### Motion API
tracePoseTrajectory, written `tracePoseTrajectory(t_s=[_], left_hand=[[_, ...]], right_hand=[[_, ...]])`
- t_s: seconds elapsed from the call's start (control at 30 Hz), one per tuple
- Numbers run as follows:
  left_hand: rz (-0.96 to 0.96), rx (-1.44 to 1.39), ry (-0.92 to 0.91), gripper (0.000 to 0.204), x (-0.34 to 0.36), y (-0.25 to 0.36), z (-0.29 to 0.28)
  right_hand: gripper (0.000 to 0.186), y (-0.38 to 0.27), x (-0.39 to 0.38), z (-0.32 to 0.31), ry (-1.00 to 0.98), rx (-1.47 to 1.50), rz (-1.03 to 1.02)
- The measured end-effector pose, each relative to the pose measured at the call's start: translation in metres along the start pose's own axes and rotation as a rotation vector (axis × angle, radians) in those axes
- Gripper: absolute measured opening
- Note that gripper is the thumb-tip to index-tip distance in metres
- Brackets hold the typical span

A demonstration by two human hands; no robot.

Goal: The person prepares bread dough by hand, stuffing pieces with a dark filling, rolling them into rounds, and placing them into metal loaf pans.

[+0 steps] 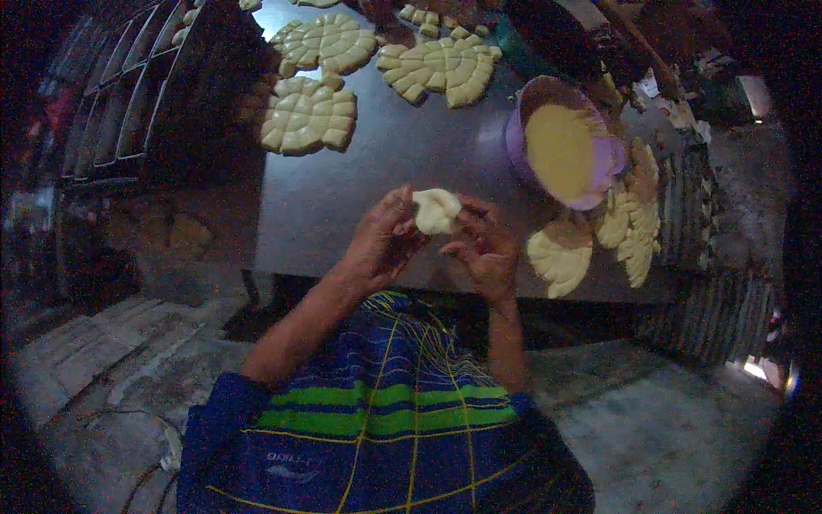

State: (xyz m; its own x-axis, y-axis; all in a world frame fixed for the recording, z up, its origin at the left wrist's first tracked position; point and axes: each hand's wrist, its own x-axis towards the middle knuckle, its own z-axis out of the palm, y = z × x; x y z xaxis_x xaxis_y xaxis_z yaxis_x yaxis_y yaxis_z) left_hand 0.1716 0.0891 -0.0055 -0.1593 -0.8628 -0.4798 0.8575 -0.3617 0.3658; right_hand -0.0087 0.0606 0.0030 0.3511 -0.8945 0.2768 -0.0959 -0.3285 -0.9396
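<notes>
A small lump of pale dough point(435, 211) with a folded, creased top is held up over the near part of the table. My left hand point(385, 236) grips it from the left, with fingers curled around its side and underneath. From the right, my right hand point(486, 248) has its fingertips against the lump's edge, while its thumb stands a little apart below. The lump's underside is hidden by my fingers.
Scored dough slabs point(308, 116) lie at the far left and far middle of the dark table point(342, 184). At right stands a purple tub point(518, 146) of yellowish contents, with cut dough pieces point(561, 257) beside it. A dark rack point(128, 94) stands left.
</notes>
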Motion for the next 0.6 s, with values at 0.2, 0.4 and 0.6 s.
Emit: tracePoseTrajectory(t_s=[0.2,0.4,0.6], left_hand=[[0.175,0.701,0.062,0.039,-0.018,0.043,-0.001],[0.281,0.807,-0.087,0.05,-0.034,0.063,-0.017],[0.176,0.848,-0.17,0.047,-0.045,0.083,-0.019]], right_hand=[[0.04,-0.012,0.008,0.027,-0.165,-0.739,-0.383],[0.03,-0.058,0.026,0.052,-0.165,-0.552,0.082],[0.026,-0.047,0.041,0.041,-0.342,-0.389,0.058]])
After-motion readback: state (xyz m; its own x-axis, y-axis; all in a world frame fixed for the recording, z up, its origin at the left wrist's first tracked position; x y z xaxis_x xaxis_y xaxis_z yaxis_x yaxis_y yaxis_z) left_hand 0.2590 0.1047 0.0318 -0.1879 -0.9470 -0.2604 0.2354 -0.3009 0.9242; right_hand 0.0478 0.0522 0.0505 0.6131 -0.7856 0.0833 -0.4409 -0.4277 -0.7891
